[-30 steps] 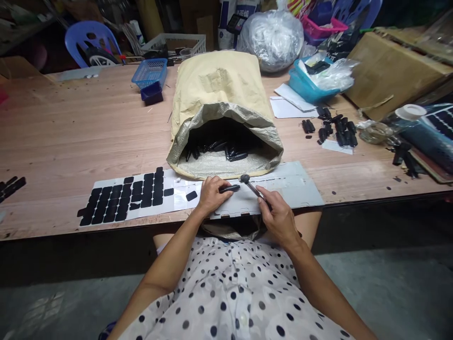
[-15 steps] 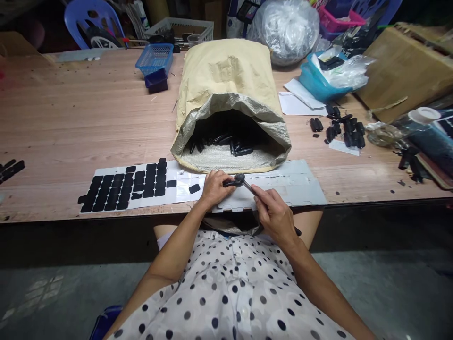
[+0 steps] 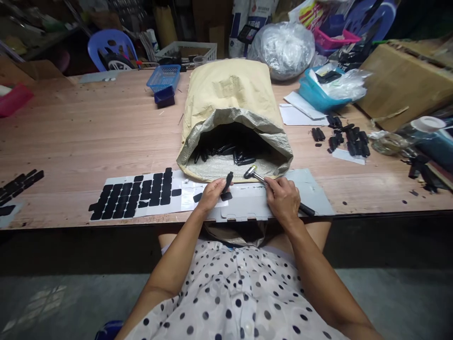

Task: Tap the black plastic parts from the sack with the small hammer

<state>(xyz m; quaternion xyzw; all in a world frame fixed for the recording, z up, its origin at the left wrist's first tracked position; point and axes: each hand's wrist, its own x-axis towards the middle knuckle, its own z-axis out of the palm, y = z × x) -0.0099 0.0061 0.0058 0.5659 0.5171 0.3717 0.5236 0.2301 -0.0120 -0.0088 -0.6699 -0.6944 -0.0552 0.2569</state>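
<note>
My left hand [image 3: 211, 193] pinches a small elongated black part [image 3: 228, 181], held upright at a tilt over the grey board [image 3: 307, 196]. In my right hand [image 3: 283, 198] is a small hammer [image 3: 260, 177] with a metal shaft and black grip; its head, yellowish on one face, hangs apart from the black part. Behind both hands lies a cream sack [image 3: 230, 87], its mouth facing me, with several black parts [image 3: 244, 157] inside. Left of my left hand, flat rounded black pads [image 3: 120, 200] lie in rows on a white sheet [image 3: 186, 200].
Several black parts [image 3: 357, 141] lie in a pile at the right, near a turquoise basket [image 3: 320, 94] and a cardboard box [image 3: 406, 80]. Blue baskets [image 3: 163, 77] stand left of the sack. More black strips [image 3: 21, 186] lie at the far left.
The hammer head has come off the black part and moved right with my right hand. My left hand has tilted the part up. The whole view has shifted slightly.
</note>
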